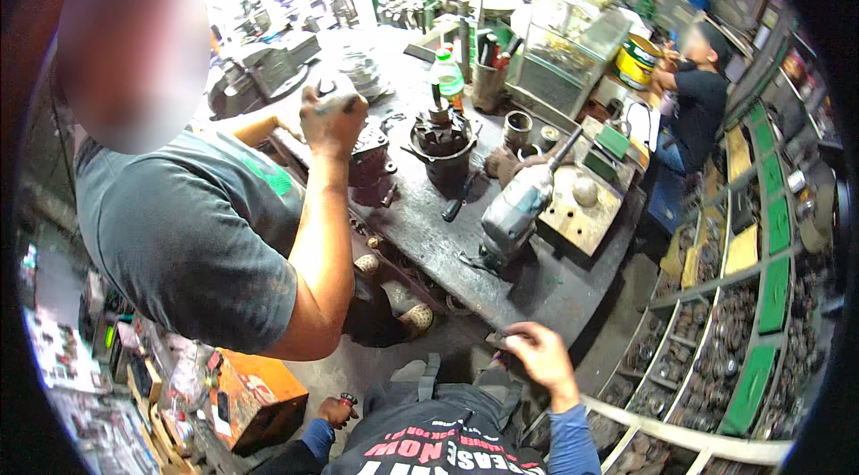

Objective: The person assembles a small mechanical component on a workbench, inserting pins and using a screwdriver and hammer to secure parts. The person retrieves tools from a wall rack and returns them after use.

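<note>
My left hand (pixel 338 411) is low in the view beside my body, closed around a small red and dark thing too small to name. At the table's near edge is my right hand (pixel 540 355), its fingers curled inward. A small dark piece shows at those fingertips, and I cannot make out its kind. Nearest to this hand on the dark metal workbench (pixel 564 296) lies a grey motor-like machine (pixel 514 211) with a long rod. Farther left, an open round motor housing (pixel 443 153) stands upright with parts inside.
A co-worker (pixel 188 233) stands at the left with one closed hand (pixel 333 115) raised over the bench. Behind are a glass case (pixel 573 28) and a green-capped bottle (pixel 447 72). Parts shelves (pixel 707 296) line the right, near another person (pixel 702 90). An orange box (pixel 259 394) stands lower left.
</note>
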`<act>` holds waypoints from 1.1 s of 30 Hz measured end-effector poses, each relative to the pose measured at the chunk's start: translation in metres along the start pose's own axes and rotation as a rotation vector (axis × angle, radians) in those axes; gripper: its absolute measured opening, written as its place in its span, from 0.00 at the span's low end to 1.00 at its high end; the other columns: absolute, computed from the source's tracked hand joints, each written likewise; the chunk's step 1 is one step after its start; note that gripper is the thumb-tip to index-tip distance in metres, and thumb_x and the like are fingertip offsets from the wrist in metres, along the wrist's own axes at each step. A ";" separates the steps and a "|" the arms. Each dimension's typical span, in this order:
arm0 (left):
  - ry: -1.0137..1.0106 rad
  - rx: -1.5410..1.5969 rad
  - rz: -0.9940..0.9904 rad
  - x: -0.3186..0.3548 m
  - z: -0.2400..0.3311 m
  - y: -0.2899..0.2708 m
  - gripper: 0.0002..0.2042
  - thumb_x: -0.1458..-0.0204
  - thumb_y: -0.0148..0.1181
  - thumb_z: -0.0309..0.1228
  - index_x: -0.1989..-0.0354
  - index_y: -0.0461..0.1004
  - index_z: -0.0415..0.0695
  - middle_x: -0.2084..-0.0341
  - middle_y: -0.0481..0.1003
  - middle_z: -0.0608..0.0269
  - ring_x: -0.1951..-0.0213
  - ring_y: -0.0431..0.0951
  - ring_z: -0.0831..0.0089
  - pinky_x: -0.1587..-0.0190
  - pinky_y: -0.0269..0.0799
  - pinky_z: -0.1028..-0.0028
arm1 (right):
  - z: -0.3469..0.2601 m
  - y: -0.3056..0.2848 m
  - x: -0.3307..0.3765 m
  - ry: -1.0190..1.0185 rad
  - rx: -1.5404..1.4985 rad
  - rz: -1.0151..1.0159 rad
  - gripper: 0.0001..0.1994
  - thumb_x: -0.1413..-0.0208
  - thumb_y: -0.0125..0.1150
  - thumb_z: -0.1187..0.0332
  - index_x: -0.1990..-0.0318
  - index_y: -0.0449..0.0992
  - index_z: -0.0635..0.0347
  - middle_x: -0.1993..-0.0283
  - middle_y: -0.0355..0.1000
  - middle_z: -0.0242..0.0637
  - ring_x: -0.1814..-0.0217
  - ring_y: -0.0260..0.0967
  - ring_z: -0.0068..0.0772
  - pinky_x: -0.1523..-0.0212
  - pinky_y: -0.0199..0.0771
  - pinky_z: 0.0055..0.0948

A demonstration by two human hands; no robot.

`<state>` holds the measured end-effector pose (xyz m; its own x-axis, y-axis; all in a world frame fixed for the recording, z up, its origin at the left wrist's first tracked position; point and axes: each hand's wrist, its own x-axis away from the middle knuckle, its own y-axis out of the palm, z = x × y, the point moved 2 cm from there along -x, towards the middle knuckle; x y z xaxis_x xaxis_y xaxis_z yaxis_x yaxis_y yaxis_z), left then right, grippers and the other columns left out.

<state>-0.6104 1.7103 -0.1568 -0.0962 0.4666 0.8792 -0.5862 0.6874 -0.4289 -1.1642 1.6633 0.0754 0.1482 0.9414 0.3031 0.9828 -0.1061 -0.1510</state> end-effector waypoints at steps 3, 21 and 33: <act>0.051 0.106 0.147 0.031 0.007 0.042 0.13 0.49 0.73 0.38 0.70 0.87 0.38 0.79 0.83 0.56 0.76 0.82 0.68 0.72 0.78 0.63 | -0.004 0.057 -0.061 -0.228 0.091 -0.315 0.17 0.35 0.68 0.62 0.44 0.83 0.61 0.48 0.84 0.43 0.47 0.81 0.35 0.45 0.80 0.36; -0.362 0.545 0.491 0.077 -0.161 0.110 0.31 0.37 0.53 0.59 0.61 0.86 0.39 0.62 0.83 0.33 0.53 0.84 0.37 0.50 0.78 0.44 | -0.065 0.217 -0.381 -0.542 1.175 -0.138 0.14 0.33 0.56 0.62 0.46 0.80 0.56 0.40 0.79 0.51 0.46 0.81 0.61 0.48 0.83 0.58; -0.403 1.046 0.662 0.151 -0.122 0.005 0.25 0.58 0.85 0.46 0.58 0.86 0.41 0.65 0.86 0.55 0.63 0.86 0.63 0.55 0.79 0.62 | -0.075 0.168 -0.280 -0.701 0.933 0.165 0.21 0.35 0.58 0.49 0.50 0.82 0.56 0.53 0.82 0.54 0.49 0.80 0.61 0.50 0.78 0.58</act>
<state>-0.5295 1.8524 -0.0512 -0.7330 0.2232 0.6425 -0.6622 -0.4502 -0.5990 -1.0321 1.3583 0.0356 -0.1131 0.9392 -0.3243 0.4530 -0.2417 -0.8581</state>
